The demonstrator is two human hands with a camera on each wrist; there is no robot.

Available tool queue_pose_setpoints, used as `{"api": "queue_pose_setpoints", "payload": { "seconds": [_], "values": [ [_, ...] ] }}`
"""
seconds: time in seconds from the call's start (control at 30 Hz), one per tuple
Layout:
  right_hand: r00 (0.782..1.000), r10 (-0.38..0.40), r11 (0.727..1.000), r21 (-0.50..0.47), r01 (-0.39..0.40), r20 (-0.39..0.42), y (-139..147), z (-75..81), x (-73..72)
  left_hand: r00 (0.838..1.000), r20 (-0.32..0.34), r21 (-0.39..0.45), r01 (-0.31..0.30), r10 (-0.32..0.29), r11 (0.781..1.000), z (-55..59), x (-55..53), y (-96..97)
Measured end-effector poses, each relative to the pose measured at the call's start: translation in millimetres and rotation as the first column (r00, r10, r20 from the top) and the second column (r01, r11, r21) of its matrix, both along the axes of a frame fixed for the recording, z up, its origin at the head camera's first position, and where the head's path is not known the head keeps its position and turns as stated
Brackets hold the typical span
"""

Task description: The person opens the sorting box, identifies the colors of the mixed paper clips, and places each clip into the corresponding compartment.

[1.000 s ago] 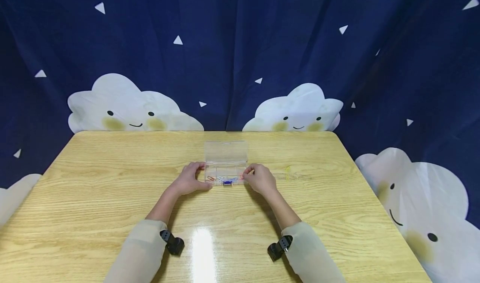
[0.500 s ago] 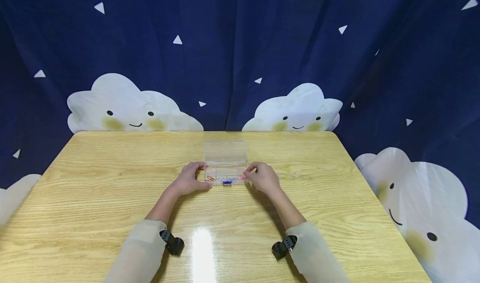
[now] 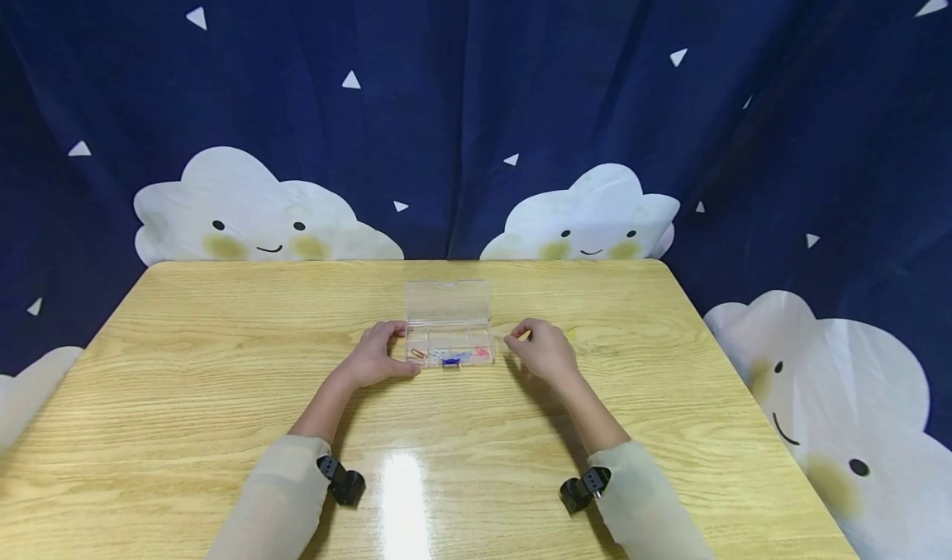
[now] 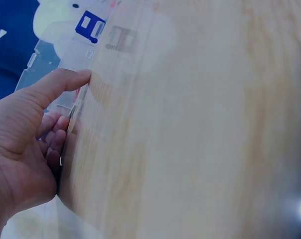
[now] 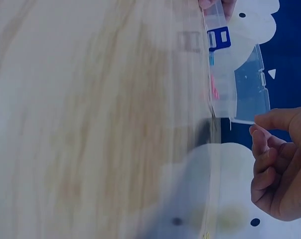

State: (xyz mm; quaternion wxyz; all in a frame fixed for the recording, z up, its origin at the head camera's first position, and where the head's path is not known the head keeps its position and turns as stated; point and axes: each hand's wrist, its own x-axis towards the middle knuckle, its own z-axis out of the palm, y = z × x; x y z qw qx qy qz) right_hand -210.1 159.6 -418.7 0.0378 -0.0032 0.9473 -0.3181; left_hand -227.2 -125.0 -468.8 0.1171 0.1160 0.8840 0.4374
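Note:
A clear compartment box (image 3: pixel 449 337) with a blue front latch (image 3: pixel 450 363) lies on the table, its transparent lid (image 3: pixel 449 301) raised at the back. Red (image 3: pixel 419 353), white (image 3: pixel 435 353), blue (image 3: pixel 461 355) and pink (image 3: pixel 482 351) paper clips lie in separate compartments along its front. My left hand (image 3: pixel 378 355) grips the box's left end, thumb at the front corner and fingers behind, also seen in the left wrist view. My right hand (image 3: pixel 546 352) hovers just right of the box, its fingers loosely curled; nothing shows between thumb and index finger in the right wrist view.
Small yellow pieces (image 3: pixel 571 334) lie on the wooden table (image 3: pixel 476 477) beyond my right hand, partly hidden by it. A dark blue curtain (image 3: pixel 431 114) with cloud prints hangs behind the table's far edge.
My right hand has drawn away from the box's right compartment and moved rightward, leaving the pink paper clips in view there. My left hand keeps its grip on the box.

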Motion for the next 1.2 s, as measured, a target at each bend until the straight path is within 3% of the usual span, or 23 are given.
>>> {"api": "queue_pose_setpoints", "payload": {
  "seconds": [1.2],
  "values": [
    [0.994, -0.103, 0.977, 0.189, 0.097, 0.021, 80, -9.0, 0.3, 1.0, 0.019, -0.012, -0.006, 0.006, 1.0, -0.5, -0.4, 0.3]
  ]
}}
